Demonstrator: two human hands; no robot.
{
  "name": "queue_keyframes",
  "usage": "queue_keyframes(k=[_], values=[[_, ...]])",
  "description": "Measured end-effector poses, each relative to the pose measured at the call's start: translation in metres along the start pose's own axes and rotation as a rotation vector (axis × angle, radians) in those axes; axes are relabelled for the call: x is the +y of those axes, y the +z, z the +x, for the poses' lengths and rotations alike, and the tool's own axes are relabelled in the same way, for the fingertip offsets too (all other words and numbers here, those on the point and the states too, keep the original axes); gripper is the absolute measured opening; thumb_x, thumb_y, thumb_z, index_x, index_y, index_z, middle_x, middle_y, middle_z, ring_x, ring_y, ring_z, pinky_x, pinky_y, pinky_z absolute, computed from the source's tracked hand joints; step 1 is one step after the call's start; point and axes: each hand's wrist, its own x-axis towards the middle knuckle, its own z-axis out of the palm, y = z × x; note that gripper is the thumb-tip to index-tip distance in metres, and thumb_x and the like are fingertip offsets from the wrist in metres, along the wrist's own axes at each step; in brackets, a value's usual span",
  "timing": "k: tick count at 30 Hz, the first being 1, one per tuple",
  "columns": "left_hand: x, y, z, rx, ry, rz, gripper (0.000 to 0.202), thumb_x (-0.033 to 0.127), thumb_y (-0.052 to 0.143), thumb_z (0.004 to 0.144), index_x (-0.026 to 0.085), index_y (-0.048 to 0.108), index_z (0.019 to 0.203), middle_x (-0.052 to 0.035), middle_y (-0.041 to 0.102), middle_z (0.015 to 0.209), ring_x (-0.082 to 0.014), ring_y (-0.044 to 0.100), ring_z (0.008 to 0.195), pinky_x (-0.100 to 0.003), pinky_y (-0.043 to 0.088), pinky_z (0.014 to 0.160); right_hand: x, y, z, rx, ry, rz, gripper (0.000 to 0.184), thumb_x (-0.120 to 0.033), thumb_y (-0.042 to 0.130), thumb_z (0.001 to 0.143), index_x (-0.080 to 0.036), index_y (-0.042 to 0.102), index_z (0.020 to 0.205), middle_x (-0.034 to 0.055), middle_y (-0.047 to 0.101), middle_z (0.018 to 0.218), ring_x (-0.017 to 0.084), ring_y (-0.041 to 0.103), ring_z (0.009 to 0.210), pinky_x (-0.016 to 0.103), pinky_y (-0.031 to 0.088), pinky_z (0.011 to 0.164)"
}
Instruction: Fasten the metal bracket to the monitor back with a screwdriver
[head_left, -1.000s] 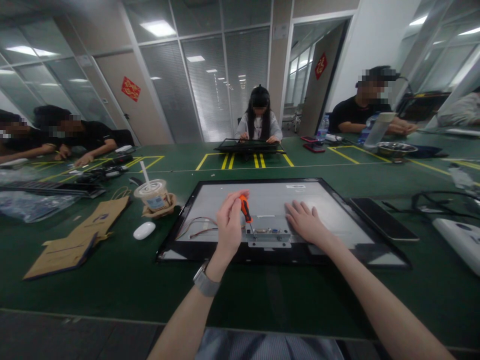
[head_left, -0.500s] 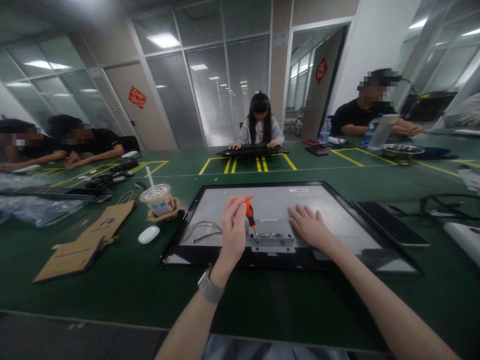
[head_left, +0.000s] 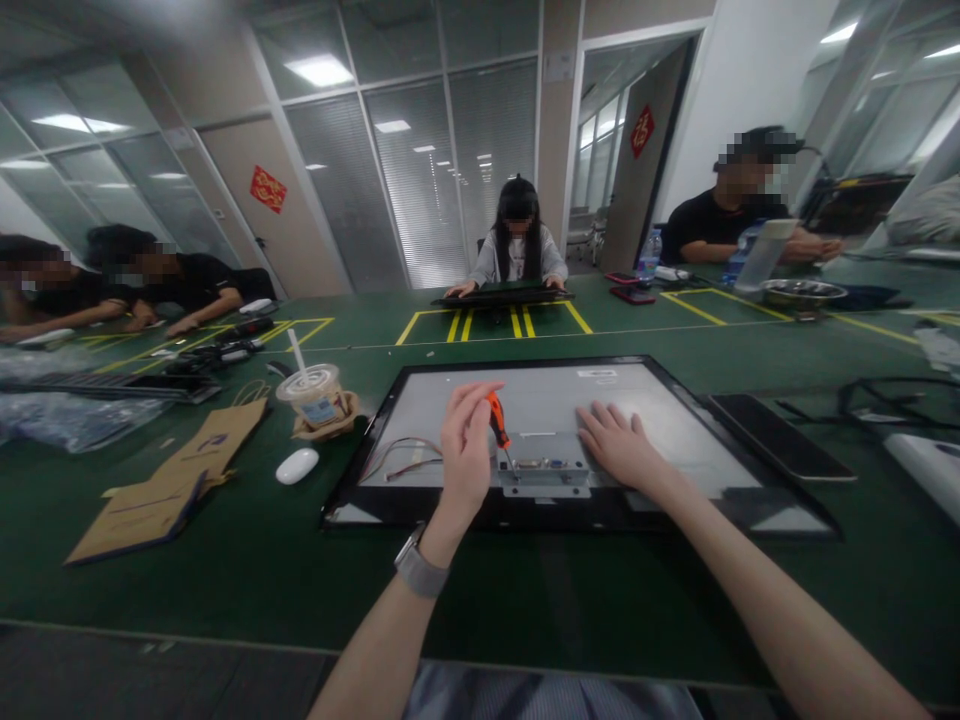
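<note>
An orange and black screwdriver (head_left: 498, 421) is gripped in my left hand (head_left: 467, 440), its handle tilted and its tip down at a metal bracket (head_left: 546, 478) with connector ports. The bracket sits on the silver back of a flat display panel (head_left: 517, 400) with a black frame, lying on the green table. My right hand (head_left: 621, 440) rests flat on the panel to the right of the bracket, fingers spread. Thin wires (head_left: 405, 460) lie on the panel left of my left hand. The exact contact of the tip is too small to make out.
A white mouse (head_left: 298, 466), a drink cup (head_left: 315, 395) with a straw and a brown paper bag (head_left: 180, 470) lie to the left. A black phone-like slab (head_left: 776, 437) is on the right. Across the table a person (head_left: 517, 240) holds another dark panel.
The camera view has shifted slightly. My left hand keeps hold of the screwdriver at the bracket, and my right hand stays flat on the panel.
</note>
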Motion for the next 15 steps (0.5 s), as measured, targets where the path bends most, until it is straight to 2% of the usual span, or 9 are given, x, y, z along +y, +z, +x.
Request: queue_keyframes(k=[2, 4, 8, 11, 15], values=[[-0.0014, -0.0003, 0.0000, -0.030, -0.027, -0.031, 0.025, 0.028, 0.052, 0.099, 0.021, 0.074, 0.108, -0.0078, 0.069, 0.106, -0.0182, 0.065, 0.100, -0.031, 0.053, 0.090, -0.0011, -0.0022, -0.0006, -0.012, 0.002, -0.004, 0.059, -0.036, 0.018, 0.103, -0.018, 0.037, 0.156, 0.0184, 0.036, 0.161, 0.038, 0.033, 0.146, 0.065, 0.030, 0.112], [-0.0032, 0.0000, -0.0003, -0.035, -0.041, -0.029, 0.022, 0.026, 0.055, 0.097, 0.020, 0.073, 0.109, -0.0073, 0.068, 0.101, -0.0165, 0.065, 0.091, -0.029, 0.053, 0.084, -0.0023, -0.0048, -0.0015, -0.026, 0.005, -0.011, 0.059, -0.036, 0.018, 0.103, -0.017, 0.037, 0.156, 0.0182, 0.036, 0.161, 0.039, 0.033, 0.146, 0.064, 0.030, 0.113], [-0.0039, 0.0009, -0.0008, 0.016, -0.010, 0.025, 0.013, 0.025, 0.065, 0.090, 0.019, 0.076, 0.096, -0.0047, 0.062, 0.094, -0.0133, 0.061, 0.081, -0.025, 0.052, 0.076, -0.0031, -0.0083, -0.0032, -0.033, 0.002, -0.021, 0.059, -0.036, 0.017, 0.104, -0.017, 0.036, 0.157, 0.0177, 0.036, 0.161, 0.038, 0.033, 0.146, 0.063, 0.030, 0.113], [-0.0026, 0.0005, -0.0007, 0.016, -0.016, 0.005, 0.021, 0.025, 0.056, 0.095, 0.021, 0.076, 0.101, -0.0059, 0.062, 0.100, -0.0137, 0.062, 0.085, -0.024, 0.052, 0.075, -0.0027, -0.0083, -0.0034, -0.030, 0.005, -0.016, 0.059, -0.037, 0.017, 0.104, -0.018, 0.037, 0.156, 0.0176, 0.036, 0.161, 0.038, 0.033, 0.146, 0.063, 0.030, 0.113], [-0.0033, -0.0003, -0.0003, -0.030, -0.039, -0.045, 0.029, 0.024, 0.047, 0.099, 0.021, 0.072, 0.113, -0.0075, 0.067, 0.108, -0.0161, 0.064, 0.095, -0.028, 0.053, 0.084, -0.0025, -0.0071, -0.0023, -0.027, 0.008, -0.006, 0.059, -0.037, 0.018, 0.104, -0.018, 0.038, 0.156, 0.0182, 0.036, 0.161, 0.038, 0.033, 0.146, 0.064, 0.030, 0.113]])
